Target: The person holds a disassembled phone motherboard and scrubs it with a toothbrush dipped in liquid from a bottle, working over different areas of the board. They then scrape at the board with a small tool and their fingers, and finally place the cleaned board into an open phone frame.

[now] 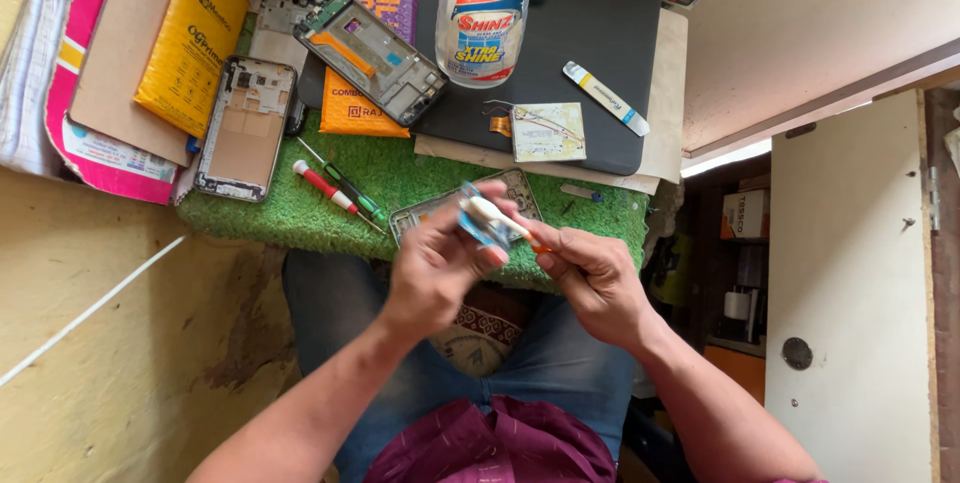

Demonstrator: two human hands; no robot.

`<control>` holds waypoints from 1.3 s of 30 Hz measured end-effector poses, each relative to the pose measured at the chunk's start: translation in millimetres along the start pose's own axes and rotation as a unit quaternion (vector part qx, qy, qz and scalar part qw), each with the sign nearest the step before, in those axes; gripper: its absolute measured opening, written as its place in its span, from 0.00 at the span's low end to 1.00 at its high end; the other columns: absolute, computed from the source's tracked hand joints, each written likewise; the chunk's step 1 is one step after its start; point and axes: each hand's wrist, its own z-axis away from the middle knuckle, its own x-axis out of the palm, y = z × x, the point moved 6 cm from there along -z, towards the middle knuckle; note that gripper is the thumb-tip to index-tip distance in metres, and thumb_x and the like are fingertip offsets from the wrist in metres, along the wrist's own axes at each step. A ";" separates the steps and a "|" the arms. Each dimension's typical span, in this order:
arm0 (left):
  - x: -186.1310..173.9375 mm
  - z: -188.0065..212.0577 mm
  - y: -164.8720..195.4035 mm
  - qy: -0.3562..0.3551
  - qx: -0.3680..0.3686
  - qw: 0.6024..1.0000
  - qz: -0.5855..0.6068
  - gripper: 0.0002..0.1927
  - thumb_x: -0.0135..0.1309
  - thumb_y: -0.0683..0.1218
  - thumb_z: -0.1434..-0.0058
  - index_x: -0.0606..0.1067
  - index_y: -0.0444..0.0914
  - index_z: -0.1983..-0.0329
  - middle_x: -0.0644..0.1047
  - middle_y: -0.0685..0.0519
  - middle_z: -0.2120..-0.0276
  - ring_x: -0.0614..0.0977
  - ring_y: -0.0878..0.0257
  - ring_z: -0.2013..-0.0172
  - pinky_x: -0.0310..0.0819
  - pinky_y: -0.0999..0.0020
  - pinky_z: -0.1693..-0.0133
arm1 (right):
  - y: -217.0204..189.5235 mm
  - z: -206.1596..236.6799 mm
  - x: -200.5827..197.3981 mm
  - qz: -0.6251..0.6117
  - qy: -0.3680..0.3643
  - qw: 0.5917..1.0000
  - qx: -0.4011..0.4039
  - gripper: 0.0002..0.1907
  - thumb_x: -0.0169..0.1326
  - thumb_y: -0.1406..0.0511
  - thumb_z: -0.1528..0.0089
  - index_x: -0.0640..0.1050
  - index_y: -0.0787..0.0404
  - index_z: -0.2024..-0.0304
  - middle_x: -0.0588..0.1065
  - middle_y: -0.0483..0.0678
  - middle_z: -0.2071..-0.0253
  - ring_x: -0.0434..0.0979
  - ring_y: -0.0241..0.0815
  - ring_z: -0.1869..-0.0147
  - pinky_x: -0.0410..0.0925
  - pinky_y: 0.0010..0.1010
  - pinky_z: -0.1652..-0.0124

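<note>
Green turf mat point(300, 208) under everything, both hands up over the lap: left hand point(435, 263) pinching a small blue-and-white part point(478, 221), right hand point(590, 278) gripping a thin orange-tipped tool point(520, 233) against it, phone frame point(455, 205) just behind

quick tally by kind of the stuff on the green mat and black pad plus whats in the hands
Phone frames: 3
Screwdrivers: 2
Plastic bottle: 1
Glue tube: 1
Small circuit part: 1
Blue piece in left hand: 1
White tool in right hand: 1
Total: 10
</note>
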 end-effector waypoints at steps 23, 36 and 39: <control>-9.3 -5.2 5.9 0.012 0.008 0.998 0.061 0.32 0.62 0.36 0.37 0.67 0.32 0.30 0.76 0.46 0.41 0.76 0.59 0.38 0.70 0.61 0.35 | -3.4 -0.9 0.0 0.056 -0.024 0.998 -0.009 0.22 0.55 0.72 0.35 0.77 0.56 0.38 0.74 0.45 0.71 0.72 0.34 0.69 0.67 0.24 0.66; -9.4 -5.0 3.8 -0.030 -0.018 0.999 0.037 0.30 0.61 0.37 0.35 0.66 0.31 0.31 0.76 0.43 0.38 0.77 0.58 0.36 0.70 0.61 0.32 | -8.6 -4.2 -13.9 0.094 0.000 0.996 -0.003 0.24 0.52 0.75 0.37 0.79 0.54 0.40 0.73 0.45 0.72 0.73 0.34 0.71 0.67 0.24 0.69; -9.0 -4.2 2.0 -0.024 -0.027 0.998 0.044 0.31 0.61 0.36 0.36 0.66 0.32 0.30 0.75 0.44 0.37 0.76 0.60 0.37 0.69 0.63 0.34 | -12.3 -3.5 -19.1 0.164 0.016 0.986 -0.015 0.24 0.53 0.74 0.37 0.77 0.56 0.39 0.75 0.45 0.71 0.74 0.31 0.70 0.68 0.23 0.69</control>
